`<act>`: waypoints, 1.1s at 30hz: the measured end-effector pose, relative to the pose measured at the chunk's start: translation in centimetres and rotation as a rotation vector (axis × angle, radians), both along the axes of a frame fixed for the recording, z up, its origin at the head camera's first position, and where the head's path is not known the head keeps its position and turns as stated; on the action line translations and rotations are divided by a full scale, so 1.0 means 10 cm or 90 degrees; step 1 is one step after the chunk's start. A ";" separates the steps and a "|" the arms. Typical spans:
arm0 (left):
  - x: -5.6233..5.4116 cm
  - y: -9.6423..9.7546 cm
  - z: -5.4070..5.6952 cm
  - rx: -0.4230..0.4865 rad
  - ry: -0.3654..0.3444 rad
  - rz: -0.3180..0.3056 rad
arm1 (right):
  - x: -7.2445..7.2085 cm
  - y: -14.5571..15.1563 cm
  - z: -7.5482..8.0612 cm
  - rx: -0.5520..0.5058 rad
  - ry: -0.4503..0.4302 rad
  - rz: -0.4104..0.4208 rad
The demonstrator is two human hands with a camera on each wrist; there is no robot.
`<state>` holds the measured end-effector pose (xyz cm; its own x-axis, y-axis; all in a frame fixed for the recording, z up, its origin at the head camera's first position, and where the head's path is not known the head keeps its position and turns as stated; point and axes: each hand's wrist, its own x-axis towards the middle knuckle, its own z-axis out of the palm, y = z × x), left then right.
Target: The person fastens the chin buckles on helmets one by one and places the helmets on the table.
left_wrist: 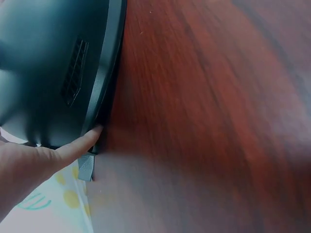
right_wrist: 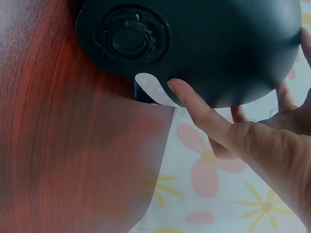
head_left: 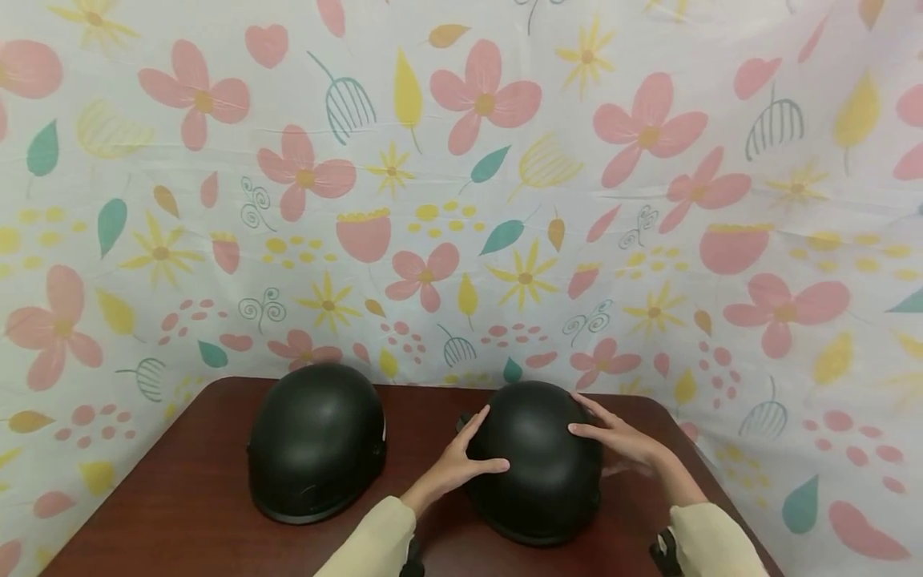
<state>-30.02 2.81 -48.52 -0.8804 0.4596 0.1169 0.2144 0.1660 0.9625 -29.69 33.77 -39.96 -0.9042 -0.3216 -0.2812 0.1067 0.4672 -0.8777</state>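
A glossy black helmet (head_left: 537,465) sits dome up on the table at the right, between both hands. My left hand (head_left: 457,461) rests on its left side, fingers and thumb spread straight; in the left wrist view a finger (left_wrist: 80,145) touches the rim near a grey strap (left_wrist: 86,167). The right hand (head_left: 623,439) lies against the upper right side, thumb and fingers extended over the shell. The right wrist view shows the thumb (right_wrist: 187,97) beside a white patch (right_wrist: 153,86) and a round black knob (right_wrist: 130,40) on the helmet. Some fingers are hidden behind the shell.
A second black helmet (head_left: 317,441) stands dome up to the left on the dark reddish-brown wooden table (head_left: 187,481). Behind the table hangs a white cloth (head_left: 447,192) printed with flowers and leaves. Light-coloured sleeves (head_left: 378,537) cover both forearms.
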 end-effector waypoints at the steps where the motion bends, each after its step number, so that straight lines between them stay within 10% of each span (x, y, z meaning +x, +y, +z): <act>1: 0.00 -0.02 0.00 0.007 0.000 0.002 | -0.01 -0.02 0.00 0.002 0.003 0.002; 23: 0.09 -0.36 0.05 0.025 -0.023 0.055 | -0.08 -0.36 0.00 -0.016 0.004 0.023; 33: 0.18 -0.44 0.34 -0.030 0.017 0.059 | 0.03 -0.39 -0.05 -0.090 -0.020 0.022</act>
<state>-28.20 -1.60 -45.09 -0.9161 0.3822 0.1211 0.2217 0.2311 0.9473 -29.36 29.87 -40.43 -0.8834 -0.3903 -0.2593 0.1220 0.3427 -0.9315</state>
